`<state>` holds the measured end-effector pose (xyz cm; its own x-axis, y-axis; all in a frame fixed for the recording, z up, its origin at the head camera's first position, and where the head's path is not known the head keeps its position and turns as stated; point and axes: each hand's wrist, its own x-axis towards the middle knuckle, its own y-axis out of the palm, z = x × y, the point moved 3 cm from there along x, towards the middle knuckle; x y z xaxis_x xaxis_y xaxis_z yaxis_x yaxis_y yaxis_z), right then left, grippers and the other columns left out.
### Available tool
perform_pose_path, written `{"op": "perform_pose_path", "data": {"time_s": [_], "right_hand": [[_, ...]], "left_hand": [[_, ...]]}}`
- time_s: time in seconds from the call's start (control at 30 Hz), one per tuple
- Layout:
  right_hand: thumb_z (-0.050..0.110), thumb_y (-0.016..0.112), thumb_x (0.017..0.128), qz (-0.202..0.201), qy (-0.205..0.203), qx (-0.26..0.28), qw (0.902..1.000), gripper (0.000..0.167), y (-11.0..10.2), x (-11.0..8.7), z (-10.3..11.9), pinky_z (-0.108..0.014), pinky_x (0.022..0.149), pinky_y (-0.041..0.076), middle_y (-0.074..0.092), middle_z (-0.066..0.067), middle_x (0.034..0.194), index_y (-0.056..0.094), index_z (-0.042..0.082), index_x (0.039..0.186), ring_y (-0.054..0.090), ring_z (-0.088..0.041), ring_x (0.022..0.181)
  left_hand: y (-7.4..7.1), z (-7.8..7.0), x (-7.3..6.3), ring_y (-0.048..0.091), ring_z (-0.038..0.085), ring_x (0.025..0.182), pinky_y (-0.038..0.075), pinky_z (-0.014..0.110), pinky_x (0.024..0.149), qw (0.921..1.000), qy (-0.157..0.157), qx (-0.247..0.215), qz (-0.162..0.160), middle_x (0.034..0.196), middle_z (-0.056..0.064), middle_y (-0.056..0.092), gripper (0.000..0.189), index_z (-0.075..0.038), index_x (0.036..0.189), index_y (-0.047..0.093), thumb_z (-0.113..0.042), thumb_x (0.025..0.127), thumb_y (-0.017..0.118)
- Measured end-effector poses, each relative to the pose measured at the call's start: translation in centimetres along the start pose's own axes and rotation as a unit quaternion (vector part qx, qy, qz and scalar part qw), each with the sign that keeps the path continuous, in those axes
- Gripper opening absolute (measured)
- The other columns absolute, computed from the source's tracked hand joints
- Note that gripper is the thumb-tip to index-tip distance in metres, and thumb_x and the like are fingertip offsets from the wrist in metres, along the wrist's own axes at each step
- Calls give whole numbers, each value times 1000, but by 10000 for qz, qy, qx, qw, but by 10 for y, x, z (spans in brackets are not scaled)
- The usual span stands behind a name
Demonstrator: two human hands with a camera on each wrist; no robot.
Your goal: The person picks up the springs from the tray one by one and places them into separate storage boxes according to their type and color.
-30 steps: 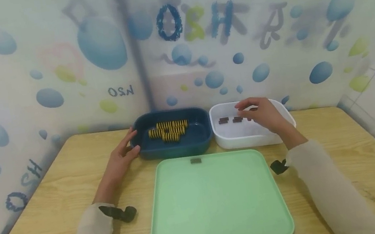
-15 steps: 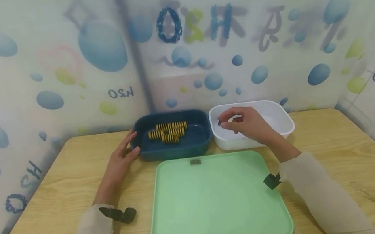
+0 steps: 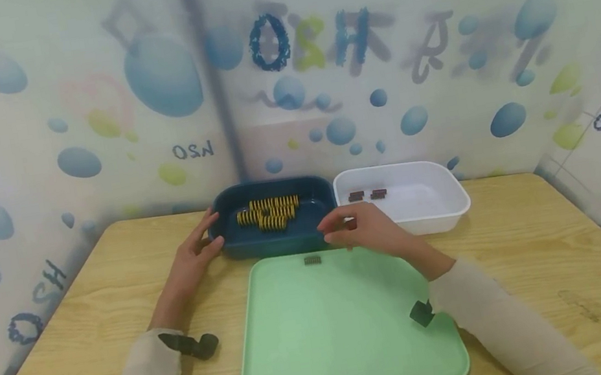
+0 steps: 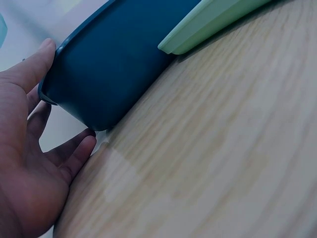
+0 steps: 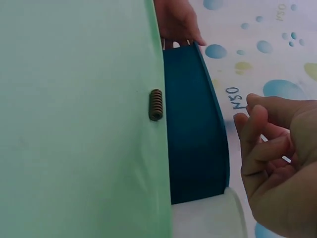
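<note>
My left hand (image 3: pixel 194 247) rests against the left end of the dark blue bin (image 3: pixel 308 235), its fingers spread along the side and rim. Several yellow coil springs (image 3: pixel 273 201) lie in that bin. The right hand (image 3: pixel 363 230) hovers by the bin's front right corner, above the far edge of the green tray (image 3: pixel 351 323). Its fingers are loosely curled, and in the right wrist view nothing shows between them. One brown coil spring (image 5: pixel 156 104) lies at the tray's far edge. Several small brown springs (image 3: pixel 378 193) sit in the white bin (image 3: pixel 435 215).
A wooden table (image 3: pixel 524 257) carries the bins and the tray. Behind it stands a wall (image 3: pixel 403 53) printed with blue drops and letters. Black camera mounts (image 3: pixel 198 346) are strapped to both wrists.
My right hand has moved left and nearer, out of the white bin to the gap between the blue bin and the tray. The springs in view and the left hand stay put.
</note>
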<state>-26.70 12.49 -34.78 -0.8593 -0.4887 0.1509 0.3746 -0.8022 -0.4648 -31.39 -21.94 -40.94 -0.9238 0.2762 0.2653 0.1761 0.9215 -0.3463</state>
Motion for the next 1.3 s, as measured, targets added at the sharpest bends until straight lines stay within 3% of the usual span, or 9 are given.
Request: {"op": "perform_pose_path", "data": {"time_s": [0.23, 0.53, 0.77, 1.07, 1.3], "right_hand": [[12, 68, 90, 510, -26, -144, 9986, 28, 15, 2, -4, -48, 69, 52, 68, -12, 104, 66, 2, 116, 62, -25, 67], [18, 71, 88, 1130, 199, -735, 9907, 31, 34, 3, -11, -32, 54, 49, 69, -1, 109, 68, 12, 118, 67, -19, 66], [14, 71, 88, 1117, 281, -781, 9903, 34, 38, 3, -14, -29, 52, 46, 69, -6, 105, 65, 9, 121, 67, -17, 67], [13, 71, 87, 1107, 293, -808, 9901, 35, 39, 2, -19, -28, 53, 46, 68, -4, 106, 66, 11, 122, 67, -15, 67], [12, 75, 84, 1054, 186, -995, 9893, 33, 40, 2, -21, -28, 50, 47, 67, 2, 106, 69, 15, 116, 60, -15, 57]], "left_hand": [[1, 0, 0, 41, 36, 125, 41, 14, 88, 9999, -20, -112, 11, 158, -7, 17, 55, -15, 150, 35, -22, 99, 55], [1, -1, -3, 40, 36, 127, 39, 12, 88, 9999, -107, 14, -18, 158, -7, 16, 55, -16, 150, 34, -24, 99, 54], [1, -11, -3, 38, 38, 129, 40, 12, 87, 10000, -62, -55, 56, 159, -1, 15, 55, -12, 149, 34, -20, 99, 55], [0, 2, 0, 38, 37, 129, 40, 12, 89, 10000, -11, -47, 60, 159, -5, 14, 56, -16, 150, 33, -20, 99, 55], [0, 4, 1, 38, 40, 128, 40, 13, 88, 9999, -18, -70, 91, 159, 0, 13, 57, -11, 150, 32, -18, 99, 55]]}}
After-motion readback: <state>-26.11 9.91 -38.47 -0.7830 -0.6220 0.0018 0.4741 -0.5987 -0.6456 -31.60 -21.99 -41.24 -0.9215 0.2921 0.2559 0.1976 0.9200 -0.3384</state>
